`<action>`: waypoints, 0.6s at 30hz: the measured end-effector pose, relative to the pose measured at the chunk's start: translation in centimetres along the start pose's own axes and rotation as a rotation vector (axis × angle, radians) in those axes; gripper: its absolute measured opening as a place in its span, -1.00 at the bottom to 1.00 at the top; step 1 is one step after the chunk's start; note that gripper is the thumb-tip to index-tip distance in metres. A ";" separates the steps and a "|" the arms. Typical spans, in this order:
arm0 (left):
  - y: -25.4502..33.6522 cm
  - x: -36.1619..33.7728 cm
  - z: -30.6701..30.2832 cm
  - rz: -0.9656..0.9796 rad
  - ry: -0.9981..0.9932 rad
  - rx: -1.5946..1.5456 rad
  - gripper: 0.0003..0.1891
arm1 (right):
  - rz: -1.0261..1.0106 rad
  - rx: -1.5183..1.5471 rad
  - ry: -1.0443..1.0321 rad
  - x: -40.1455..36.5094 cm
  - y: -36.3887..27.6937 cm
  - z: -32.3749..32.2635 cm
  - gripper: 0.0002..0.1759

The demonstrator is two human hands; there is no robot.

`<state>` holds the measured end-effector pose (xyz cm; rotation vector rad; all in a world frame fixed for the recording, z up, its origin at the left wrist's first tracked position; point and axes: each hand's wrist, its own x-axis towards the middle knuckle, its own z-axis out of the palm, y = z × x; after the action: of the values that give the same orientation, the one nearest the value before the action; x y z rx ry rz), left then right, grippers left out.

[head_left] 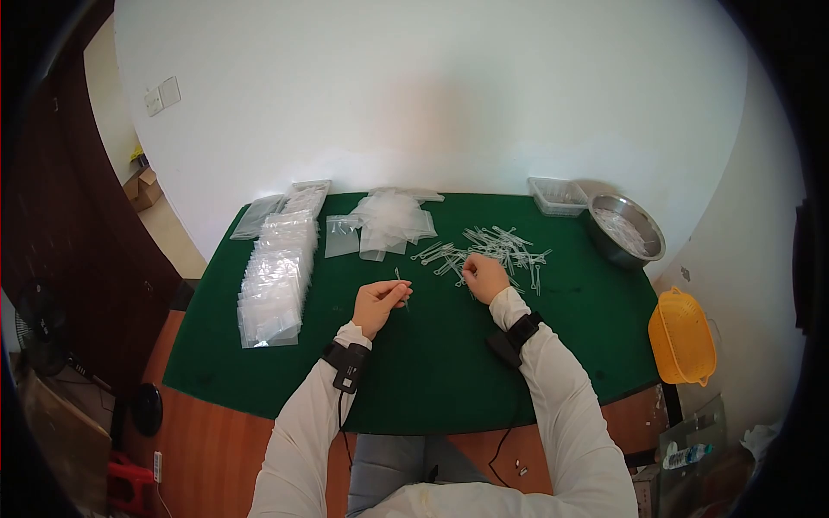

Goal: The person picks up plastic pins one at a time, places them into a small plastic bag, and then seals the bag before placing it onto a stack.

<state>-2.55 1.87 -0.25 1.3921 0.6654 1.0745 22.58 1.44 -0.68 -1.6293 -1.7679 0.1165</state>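
My left hand [380, 306] is closed in a pinch over the green cloth, gripping a thin clear plastic stick with a looped end [397, 273] that pokes up above the fingertips. My right hand [485, 278] reaches to the near side of a loose pile of similar clear sticks [501, 247], its fingers curled together. Whatever sits between those fingers is too small to make out. Left of the pile lies a heap of clear plastic bags [380, 220]. Further left, a long overlapping row of clear bags [278, 276] runs toward the front.
At the back right stand a clear plastic tub [557, 205] and a steel bowl [652, 250] holding clear pieces. A yellow basket [682, 337] is beside the table's right edge. Another clear tray [318, 186] is at the back left. Green cloth [414, 380] covers the table.
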 end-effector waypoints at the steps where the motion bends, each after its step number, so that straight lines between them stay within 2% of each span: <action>1: 0.1 0.0 0.0 -0.013 0.000 -0.016 -0.79 | 0.000 0.001 -0.001 0.0 -0.3 0.0 -0.91; 4: 0.3 -0.2 0.0 -0.062 0.000 -0.048 -0.77 | -0.085 0.269 -0.044 -0.2 -1.6 0.4 -0.75; 5: 0.4 -0.2 0.0 -0.086 0.000 -0.064 -0.76 | -0.085 0.269 -0.044 -0.3 -2.1 0.5 -0.75; 8: 0.5 -0.2 -0.1 -0.125 0.003 -0.099 -0.76 | -0.091 0.634 -0.097 -0.8 -3.8 0.6 -0.62; 13: 0.6 -0.3 0.0 -0.169 -0.014 -0.105 -0.77 | 0.043 0.924 -0.231 -1.4 -6.3 -0.5 -0.58; 18: 0.1 -0.1 -0.2 -0.168 -0.052 -0.140 -0.77 | 0.133 1.105 -0.247 -1.1 -6.3 0.0 -0.75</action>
<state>-2.76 1.82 -0.24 1.2176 0.6443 0.9308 17.25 -0.78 2.13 -0.9046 -1.3154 1.1668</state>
